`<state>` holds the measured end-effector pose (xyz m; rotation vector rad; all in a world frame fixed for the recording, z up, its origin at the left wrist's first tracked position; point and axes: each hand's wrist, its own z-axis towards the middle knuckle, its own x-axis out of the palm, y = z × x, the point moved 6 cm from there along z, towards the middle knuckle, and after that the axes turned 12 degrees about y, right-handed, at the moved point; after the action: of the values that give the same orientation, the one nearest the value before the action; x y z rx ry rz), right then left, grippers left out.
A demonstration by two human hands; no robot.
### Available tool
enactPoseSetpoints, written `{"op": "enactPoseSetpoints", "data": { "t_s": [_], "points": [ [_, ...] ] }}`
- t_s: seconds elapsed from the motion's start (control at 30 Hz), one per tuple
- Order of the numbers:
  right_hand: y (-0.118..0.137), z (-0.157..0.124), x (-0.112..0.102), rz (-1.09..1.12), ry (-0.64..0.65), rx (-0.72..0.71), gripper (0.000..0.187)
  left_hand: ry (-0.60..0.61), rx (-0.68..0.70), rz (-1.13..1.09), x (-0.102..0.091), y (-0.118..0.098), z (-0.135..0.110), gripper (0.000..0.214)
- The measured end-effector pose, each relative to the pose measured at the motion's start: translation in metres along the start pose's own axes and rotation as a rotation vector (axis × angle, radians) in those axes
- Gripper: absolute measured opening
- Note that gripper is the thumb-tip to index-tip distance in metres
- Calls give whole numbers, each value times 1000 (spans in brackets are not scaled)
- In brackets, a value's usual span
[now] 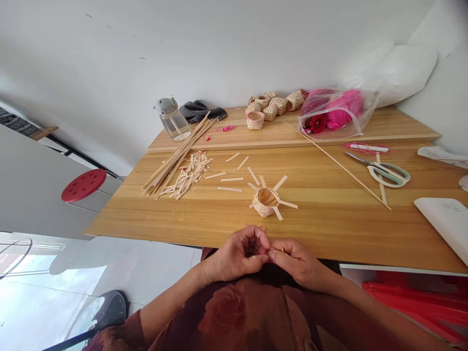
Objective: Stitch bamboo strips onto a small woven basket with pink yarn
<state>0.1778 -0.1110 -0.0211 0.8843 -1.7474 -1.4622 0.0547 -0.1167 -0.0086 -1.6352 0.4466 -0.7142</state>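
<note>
My left hand (239,254) and my right hand (298,261) meet at the near edge of the wooden table (329,224), fingertips pinched together on something tiny, partly pink, that I cannot make out. Just beyond them stands a small half-woven basket (265,201) with loose strip ends sticking out around it. Neither hand touches it.
Long bamboo strips (179,153) and cut scraps (190,175) lie at the left. Scissors (385,171) and a long thin stick (340,165) lie to the right. Finished mini baskets (270,107), a bag of pink flowers (336,114), a water bottle (172,118) sit at the back. A red stool (84,184) stands left.
</note>
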Motion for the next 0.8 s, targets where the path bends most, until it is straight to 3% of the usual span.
{"op": "enactPoseSetpoints", "data": {
  "t_s": [0.1,0.17,0.3,0.4,0.57,0.7,0.8],
  "points": [
    [7,-1,-6,47,8,12,39,-10,38,28,-8,-6,-2,26],
    [11,-6,-18,97,-52,11,32,-66,79,139,-23,-18,-8,21],
    [19,-36,-63,322,-350,-72,25,-301,129,327,-66,-49,-36,19],
    [29,-66,-95,420,-529,-165,14,-439,82,392,-94,-60,-60,21],
    [41,-101,-133,511,-824,-303,10,-578,-44,387,-124,-42,-91,24],
    [41,-112,-150,580,-943,-392,10,-626,-111,381,-142,-24,-106,25],
    [35,-117,-153,812,-1025,-481,20,-642,-149,374,-150,-15,-114,27]
  ]
}}
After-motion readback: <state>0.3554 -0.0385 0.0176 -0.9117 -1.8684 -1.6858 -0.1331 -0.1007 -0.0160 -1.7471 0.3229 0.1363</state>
